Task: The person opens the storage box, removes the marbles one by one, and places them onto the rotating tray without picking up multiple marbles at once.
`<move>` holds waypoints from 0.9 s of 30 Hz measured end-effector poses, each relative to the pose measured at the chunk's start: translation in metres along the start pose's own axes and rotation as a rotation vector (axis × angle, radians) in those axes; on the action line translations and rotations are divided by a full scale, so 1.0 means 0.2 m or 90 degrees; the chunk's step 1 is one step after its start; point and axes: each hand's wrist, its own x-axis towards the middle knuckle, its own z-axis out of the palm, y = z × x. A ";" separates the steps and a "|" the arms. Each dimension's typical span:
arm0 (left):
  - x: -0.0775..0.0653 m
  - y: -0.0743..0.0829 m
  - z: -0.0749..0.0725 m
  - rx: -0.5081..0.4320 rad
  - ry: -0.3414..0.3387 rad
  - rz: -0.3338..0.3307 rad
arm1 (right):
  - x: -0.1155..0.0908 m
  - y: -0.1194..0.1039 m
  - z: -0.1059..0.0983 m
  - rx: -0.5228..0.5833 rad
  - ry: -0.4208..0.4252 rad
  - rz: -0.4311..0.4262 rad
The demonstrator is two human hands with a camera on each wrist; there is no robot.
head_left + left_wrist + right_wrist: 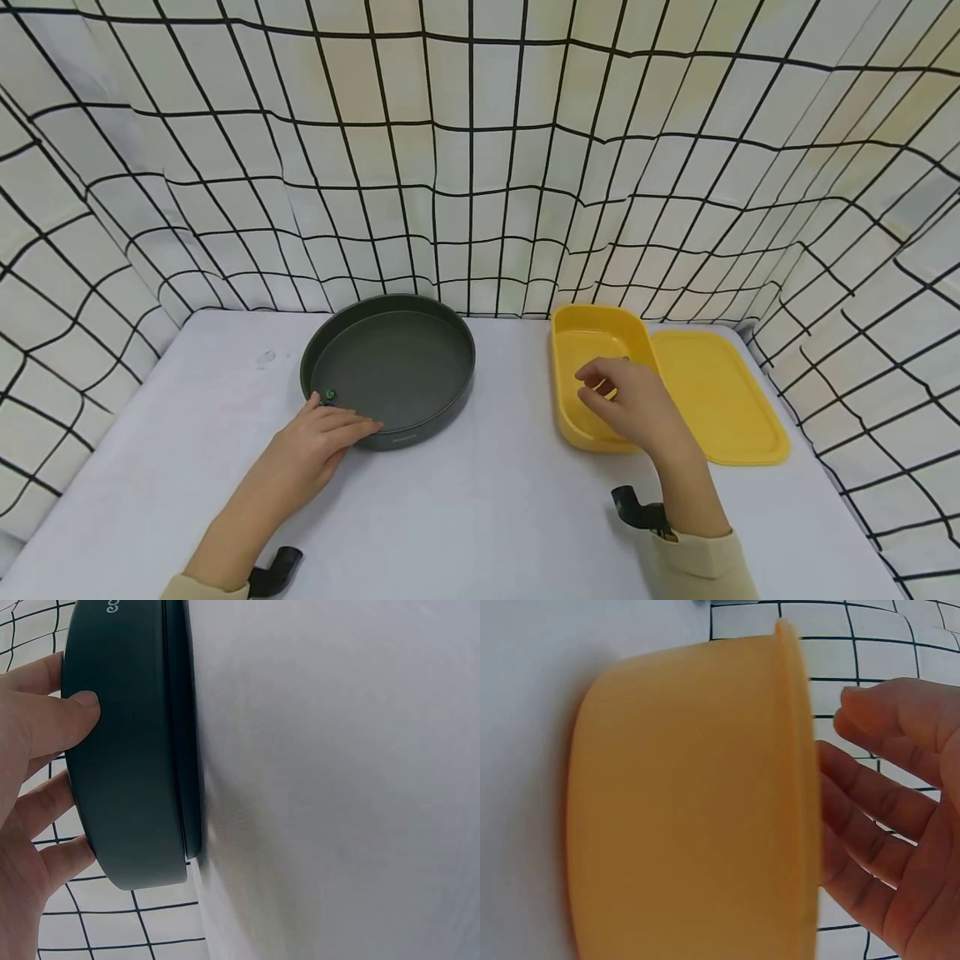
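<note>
A round dark green pan (397,358) stands on the table at centre left. My left hand (318,442) holds its near-left rim; the thumb lies on the outer wall (127,772) and the other fingers reach over the edge. Just beyond those fingers, a small green object (330,393) shows inside the pan, too small to name. On the right, my right hand (630,400) hovers over a yellow rectangular container (566,375). Its fingers are loosely bent, with nothing visible between thumb and forefinger in the right wrist view. Part of the container's inside is hidden by this hand.
A flat yellow lid (738,400) lies on the table to the right of the container. Black netting (471,196) over white sheets rises along the back and both sides. White cloth (510,500) covers the table.
</note>
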 end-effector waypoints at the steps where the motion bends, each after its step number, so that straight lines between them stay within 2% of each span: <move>1: 0.00 0.00 0.00 0.001 0.000 0.000 | 0.00 0.00 0.00 -0.002 -0.009 0.006; 10: 0.00 0.00 0.00 0.001 -0.011 -0.006 | 0.01 0.01 0.05 -0.023 -0.097 0.062; 19: 0.00 0.00 0.00 -0.004 -0.013 -0.008 | 0.01 0.04 0.09 -0.027 -0.121 0.065; 27: 0.00 0.00 0.00 0.001 -0.006 -0.003 | 0.01 0.08 0.12 -0.006 -0.163 0.091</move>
